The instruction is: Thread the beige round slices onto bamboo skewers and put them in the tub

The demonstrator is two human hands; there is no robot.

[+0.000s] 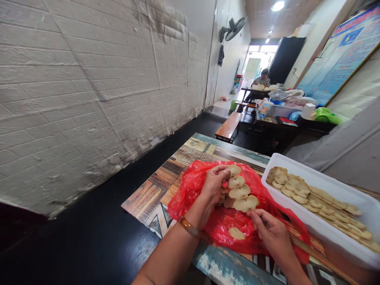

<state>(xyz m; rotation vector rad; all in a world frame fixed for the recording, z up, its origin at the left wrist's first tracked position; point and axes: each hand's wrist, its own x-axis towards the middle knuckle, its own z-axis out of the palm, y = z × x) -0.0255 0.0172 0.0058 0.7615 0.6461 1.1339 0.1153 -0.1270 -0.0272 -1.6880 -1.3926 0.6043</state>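
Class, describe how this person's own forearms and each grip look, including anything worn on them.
The left forearm and right forearm are bare where they show, with no sleeve in view. The left grip is an ungloved hand; a rounded, amber-brown bangle circles that wrist. The right grip is also an ungloved hand, with nothing visible around its wrist.
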